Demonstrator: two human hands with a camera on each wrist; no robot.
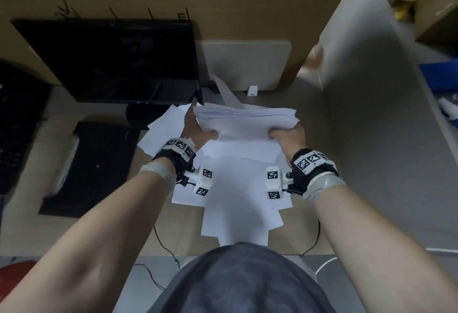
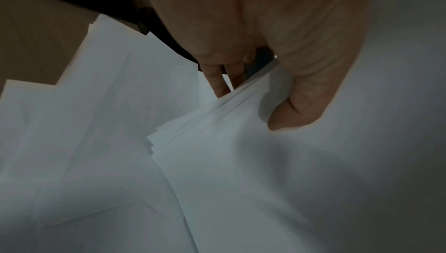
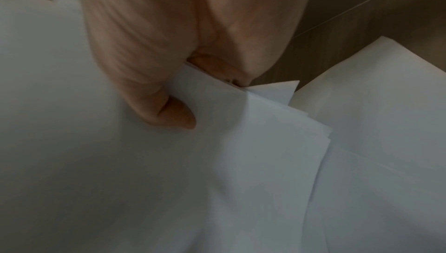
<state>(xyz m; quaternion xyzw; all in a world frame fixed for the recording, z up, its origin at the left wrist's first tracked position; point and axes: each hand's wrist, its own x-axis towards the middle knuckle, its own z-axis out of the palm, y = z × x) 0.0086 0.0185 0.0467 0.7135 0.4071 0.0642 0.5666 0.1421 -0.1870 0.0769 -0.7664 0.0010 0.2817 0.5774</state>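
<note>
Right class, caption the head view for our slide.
Left hand and right hand grip a paper stack over loose sheets.

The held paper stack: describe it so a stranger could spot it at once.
Find the black monitor; right of its base, loose sheets litter the desk. The stack is the one thick bundle raised above them, left hand and right hand gripping its sides.

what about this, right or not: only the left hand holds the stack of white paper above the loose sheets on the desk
No, both: the head view shows the left hand and right hand each holding the stack of white paper above the loose sheets on the desk.
</note>
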